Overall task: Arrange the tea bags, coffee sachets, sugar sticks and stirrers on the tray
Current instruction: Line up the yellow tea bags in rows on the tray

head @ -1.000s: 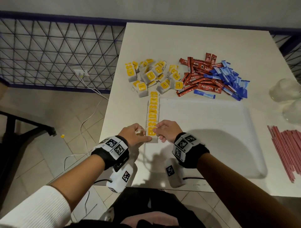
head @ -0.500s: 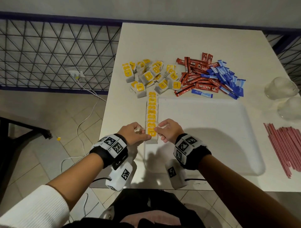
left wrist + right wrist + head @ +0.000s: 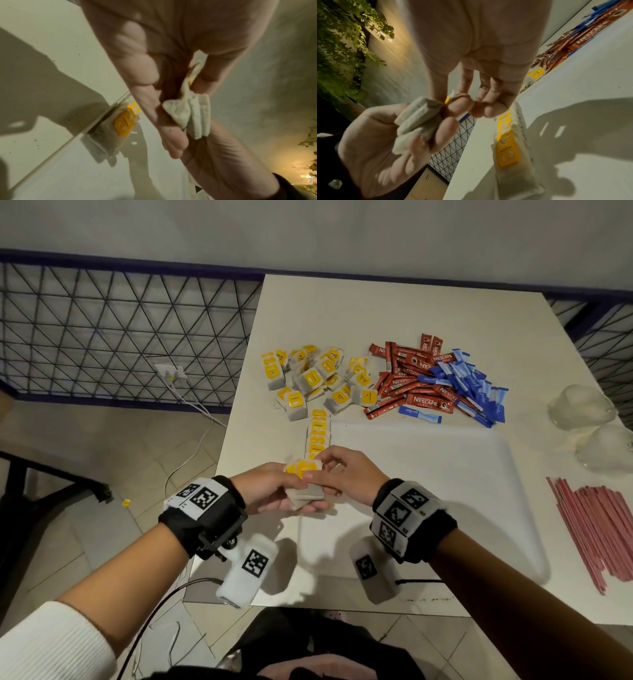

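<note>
A small stack of tea bags point(image 3: 306, 494) with yellow tags sits in my left hand point(image 3: 274, 487), just above the tray's point(image 3: 445, 508) near left corner. The wrist views show the same stack point(image 3: 192, 115) point(image 3: 418, 119) held between curled fingers and thumb. My right hand point(image 3: 342, 474) reaches over it, thumb and forefinger pinching the top bag point(image 3: 453, 100). A row of tea bags point(image 3: 318, 433) lies along the tray's left edge. Behind the tray lie a loose tea bag pile point(image 3: 315, 378), red coffee sachets point(image 3: 411, 378) and blue sugar sticks point(image 3: 472, 385). Pink stirrers point(image 3: 603, 525) lie at the right.
Two upturned glasses point(image 3: 582, 405) point(image 3: 606, 450) stand at the table's right edge. The white table point(image 3: 376, 309) ends close on my left, with floor, a cable and a wire fence point(image 3: 120, 330) beyond. Most of the tray's surface is bare.
Both hands have lifted off the near end of the tea bag row and come together above the tray. The stack in my left hand now shows, with my right fingers on it.
</note>
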`<state>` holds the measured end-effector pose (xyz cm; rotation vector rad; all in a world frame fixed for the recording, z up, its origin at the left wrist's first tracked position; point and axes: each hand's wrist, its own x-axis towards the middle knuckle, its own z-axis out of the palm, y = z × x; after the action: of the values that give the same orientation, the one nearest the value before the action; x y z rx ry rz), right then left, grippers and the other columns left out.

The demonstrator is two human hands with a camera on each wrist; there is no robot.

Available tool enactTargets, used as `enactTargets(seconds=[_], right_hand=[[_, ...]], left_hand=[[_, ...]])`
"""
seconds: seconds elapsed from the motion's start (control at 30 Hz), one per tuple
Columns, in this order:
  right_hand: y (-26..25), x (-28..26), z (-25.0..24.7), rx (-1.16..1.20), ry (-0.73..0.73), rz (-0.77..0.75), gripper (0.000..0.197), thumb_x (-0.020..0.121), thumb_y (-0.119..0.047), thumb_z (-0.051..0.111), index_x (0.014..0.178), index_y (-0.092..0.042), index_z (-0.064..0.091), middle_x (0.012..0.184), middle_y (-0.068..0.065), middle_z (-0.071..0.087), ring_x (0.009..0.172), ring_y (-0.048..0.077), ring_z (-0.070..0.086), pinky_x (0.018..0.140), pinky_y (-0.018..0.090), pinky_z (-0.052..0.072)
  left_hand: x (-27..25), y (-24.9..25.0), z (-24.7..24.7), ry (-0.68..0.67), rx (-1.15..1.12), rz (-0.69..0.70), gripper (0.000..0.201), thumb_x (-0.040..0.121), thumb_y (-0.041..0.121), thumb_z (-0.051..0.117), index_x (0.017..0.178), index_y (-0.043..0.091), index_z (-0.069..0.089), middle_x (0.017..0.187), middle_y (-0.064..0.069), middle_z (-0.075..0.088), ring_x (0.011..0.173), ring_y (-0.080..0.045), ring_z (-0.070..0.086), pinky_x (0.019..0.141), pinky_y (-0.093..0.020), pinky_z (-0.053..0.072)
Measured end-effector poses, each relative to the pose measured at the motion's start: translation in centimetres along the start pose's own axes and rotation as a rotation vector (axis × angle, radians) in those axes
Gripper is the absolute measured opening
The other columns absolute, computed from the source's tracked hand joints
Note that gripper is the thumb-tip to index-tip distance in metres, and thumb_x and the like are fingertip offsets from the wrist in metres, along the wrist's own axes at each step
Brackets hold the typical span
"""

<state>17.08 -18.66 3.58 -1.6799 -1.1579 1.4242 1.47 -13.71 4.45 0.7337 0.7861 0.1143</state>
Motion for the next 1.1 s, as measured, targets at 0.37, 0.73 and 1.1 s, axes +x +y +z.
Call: enactTargets(seconds=[0.37, 0.73, 1.1], right_hand=[[1.0, -0.8, -0.6, 0.103, 0.024, 0.015, 0.018, 0.079, -0.014, 0.071, 0.091, -0.003, 0.060, 0.068, 0.005, 0.052, 0.058, 0.016, 0.050, 0.051, 0.016, 0.044], [4.2, -1.5, -0.3, -0.026, -0.039, 0.188, 0.026, 0.079, -0.021, 0.072, 0.093, -0.003, 0.060, 0.058, 0.005, 0.054, 0.049, 0.014, 0.048, 0.054, 0.024, 0.043], [5.8, 0.0, 1.5, -0.205, 0.038, 0.194, 0.021, 0.075, -0.029, 0.075, 0.067, -0.022, 0.057, 0.059, -0.007, 0.049, 0.062, 0.014, 0.048, 0.064, 0.027, 0.041]], left_hand=[[-0.7, -1.9, 0.6, 0.232, 0.215, 0.083, 0.015, 0.094, 0.011, 0.049, 0.088, 0.004, 0.061, 0.062, -0.008, 0.070, 0.054, -0.012, 0.068, 0.053, -0.018, 0.055], [-0.2, -6.1, -0.1, 0.351, 0.643, 0.062, 0.029, 0.091, 0.024, 0.057, 0.064, 0.015, 0.058, 0.036, 0.010, 0.045, 0.034, -0.002, 0.038, 0.042, -0.012, 0.033], [0.6, -6.9, -1.1, 0.420, 0.913, -0.037, 0.034, 0.090, 0.032, 0.055, 0.058, 0.020, 0.058, 0.053, 0.005, 0.055, 0.044, -0.004, 0.046, 0.053, -0.017, 0.037]])
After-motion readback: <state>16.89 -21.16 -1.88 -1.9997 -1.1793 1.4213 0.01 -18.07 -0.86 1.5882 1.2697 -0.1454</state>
